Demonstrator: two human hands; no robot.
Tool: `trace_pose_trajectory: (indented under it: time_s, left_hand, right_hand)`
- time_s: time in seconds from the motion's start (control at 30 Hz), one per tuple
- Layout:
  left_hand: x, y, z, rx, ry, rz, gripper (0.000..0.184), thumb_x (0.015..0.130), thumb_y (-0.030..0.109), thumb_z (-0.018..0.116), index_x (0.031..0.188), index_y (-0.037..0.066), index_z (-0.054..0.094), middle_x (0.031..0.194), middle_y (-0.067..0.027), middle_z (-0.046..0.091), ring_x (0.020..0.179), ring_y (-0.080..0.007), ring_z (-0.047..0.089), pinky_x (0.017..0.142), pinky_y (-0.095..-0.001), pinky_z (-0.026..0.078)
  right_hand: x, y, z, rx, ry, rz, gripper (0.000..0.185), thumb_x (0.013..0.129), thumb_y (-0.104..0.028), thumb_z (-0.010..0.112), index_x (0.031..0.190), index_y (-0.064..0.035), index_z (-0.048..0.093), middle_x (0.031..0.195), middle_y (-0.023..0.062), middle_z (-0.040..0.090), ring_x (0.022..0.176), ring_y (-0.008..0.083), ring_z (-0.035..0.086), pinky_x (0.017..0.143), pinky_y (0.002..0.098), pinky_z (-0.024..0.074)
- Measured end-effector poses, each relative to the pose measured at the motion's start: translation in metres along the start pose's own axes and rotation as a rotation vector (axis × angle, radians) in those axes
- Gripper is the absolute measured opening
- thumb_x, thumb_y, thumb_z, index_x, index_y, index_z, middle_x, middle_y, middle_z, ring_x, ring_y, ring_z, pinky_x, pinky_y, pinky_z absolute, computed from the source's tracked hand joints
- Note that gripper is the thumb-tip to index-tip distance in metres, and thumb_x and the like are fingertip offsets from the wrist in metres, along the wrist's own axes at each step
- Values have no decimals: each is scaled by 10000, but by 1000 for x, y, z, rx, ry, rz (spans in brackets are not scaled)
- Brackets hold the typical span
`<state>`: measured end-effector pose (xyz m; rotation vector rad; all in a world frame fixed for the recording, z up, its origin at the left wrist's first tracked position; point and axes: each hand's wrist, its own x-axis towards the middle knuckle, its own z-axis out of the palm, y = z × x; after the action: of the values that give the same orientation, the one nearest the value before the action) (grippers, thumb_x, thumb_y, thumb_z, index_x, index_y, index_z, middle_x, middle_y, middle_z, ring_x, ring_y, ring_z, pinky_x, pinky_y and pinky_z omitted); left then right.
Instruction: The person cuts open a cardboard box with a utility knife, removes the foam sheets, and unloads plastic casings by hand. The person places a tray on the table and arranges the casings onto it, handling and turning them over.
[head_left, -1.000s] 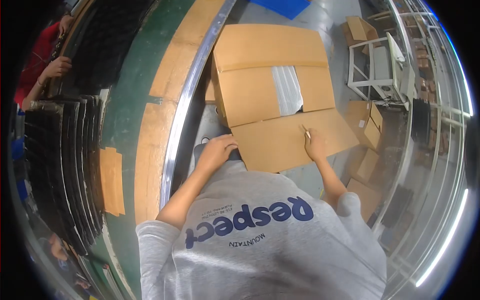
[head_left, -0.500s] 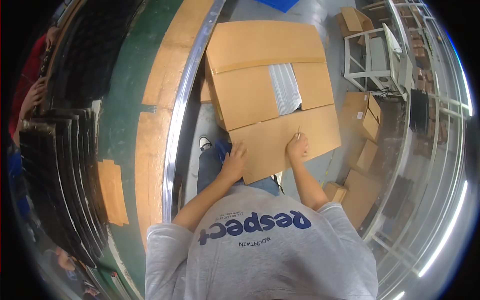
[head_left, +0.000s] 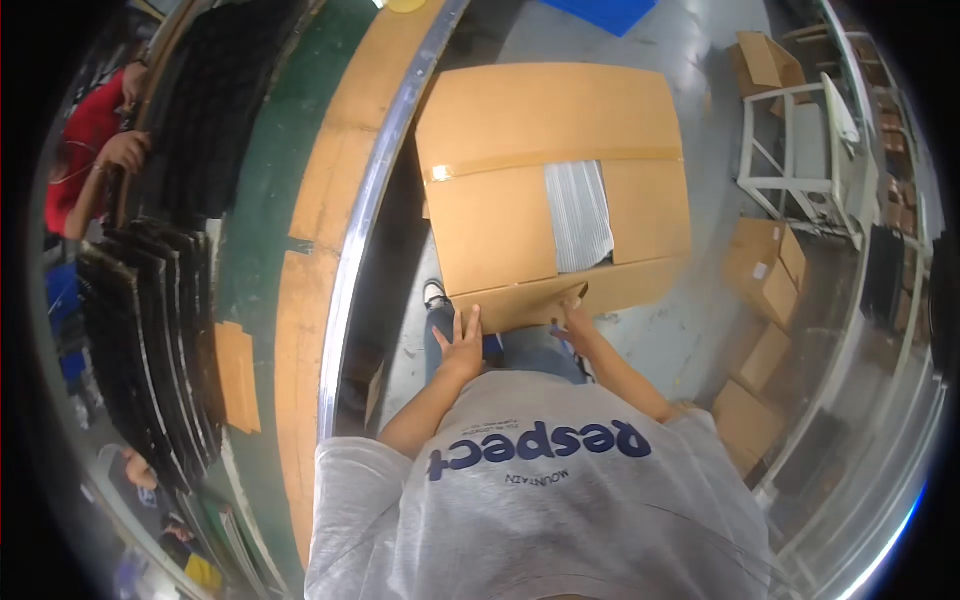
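From where I stand, the big carton (head_left: 545,112) sits right in front of the person, just beside the long tabletop (head_left: 330,190) on their left. The work on it looks partway along: a tape strip (head_left: 530,164) runs across the top, and the left flap (head_left: 492,228) and right flap (head_left: 648,215) lie folded in, with grey striped material (head_left: 578,215) showing in the gap between them. The near flap (head_left: 505,307) is not down over them; it tips toward the person and looks creased or slit by the right hand (head_left: 580,325), so that side seems the unfinished part. That hand's fingers are drawn in around a slim object (head_left: 571,301), too small to name. The left hand (head_left: 460,350) has its fingers spread, tips against the flap's left end, gripping nothing. The tabletop's metal edge (head_left: 352,245) hems the carton in on the left, and the person's legs (head_left: 535,355) crowd the near side. Dark sheets (head_left: 150,330) stand in a row beyond, near a co-worker's hand (head_left: 125,150); over to the right, smaller cartons (head_left: 765,270) and a white stand (head_left: 790,187) occupy the floor (head_left: 715,130), well apart from the work.
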<state>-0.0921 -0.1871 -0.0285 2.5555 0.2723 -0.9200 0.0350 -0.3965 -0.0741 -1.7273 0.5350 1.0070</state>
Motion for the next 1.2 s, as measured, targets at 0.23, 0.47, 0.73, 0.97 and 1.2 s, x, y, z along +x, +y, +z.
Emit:
trace_pose_trajectory:
  time_s: [0.23, 0.47, 0.73, 0.97, 1.2]
  left_hand:
    - [43, 71, -88, -771, 369, 33, 449, 877, 302, 452, 1189, -21, 459, 1032, -233, 571, 1005, -360, 529, 880, -348, 400]
    - [78, 63, -112, -1485, 636, -395, 347, 900, 283, 419, 1027, -27, 510, 948, -244, 577, 896, -352, 565, 743, -373, 432]
    - [144, -59, -144, -926, 795, -675, 229, 868, 193, 415, 951, 5, 516, 782, -273, 582, 734, -448, 555, 639, -493, 440]
    - [166, -79, -155, -796, 731, -536, 285, 874, 259, 400, 962, 23, 533, 817, -275, 582, 799, -438, 555, 725, -507, 435]
    - [153, -77, -197, -597, 488, -596, 287, 880, 285, 412, 911, 32, 544, 813, -250, 596, 809, -414, 570, 700, -484, 464]
  right_hand:
    - [-28, -120, -9, -707, -139, -578, 388, 837, -128, 437, 1189, -14, 320, 801, 210, 554, 825, 353, 569, 700, 425, 453]
    - [-28, -161, 74, -547, -463, -930, 576, 765, -38, 495, 1296, -34, 272, 1077, 246, 444, 1034, 391, 445, 843, 398, 397]
    - [-11, -189, 71, -695, -553, -750, 490, 758, -22, 500, 1239, -74, 419, 1009, 165, 494, 886, 263, 511, 766, 313, 441]
    - [8, -163, 16, -819, -420, -559, 399, 777, -65, 478, 1176, -63, 495, 980, 116, 560, 774, 186, 538, 708, 283, 439]
    - [1, -174, 33, -679, -464, -413, 374, 799, -75, 466, 1171, -55, 496, 995, 121, 577, 778, 163, 550, 720, 278, 445]
